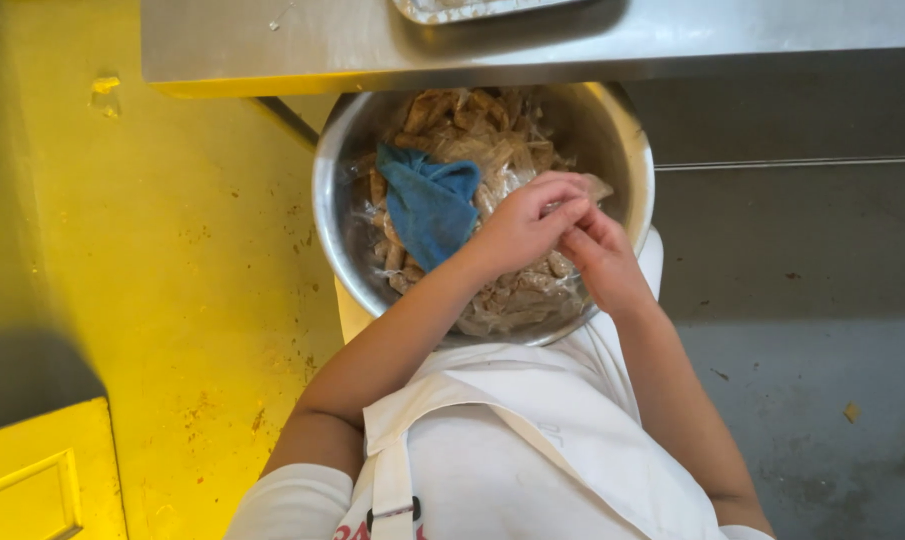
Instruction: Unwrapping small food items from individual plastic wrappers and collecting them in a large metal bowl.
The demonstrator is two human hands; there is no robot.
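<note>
A large steel bowl (325,215) sits in front of me, under a steel counter edge. It is full of brownish food pieces wrapped in clear plastic (478,125), and a blue cloth (428,205) lies on top at the left. My left hand (523,225) and my right hand (601,255) meet over the right half of the bowl. Both pinch the same piece of clear plastic wrap (583,190) between their fingertips. My white apron (513,440) fills the bottom of the view.
A steel counter (303,45) spans the top, with a metal tray (453,8) on it. A yellow wall or cabinet side (153,270) stands at the left. Grey floor (813,400) lies at the right.
</note>
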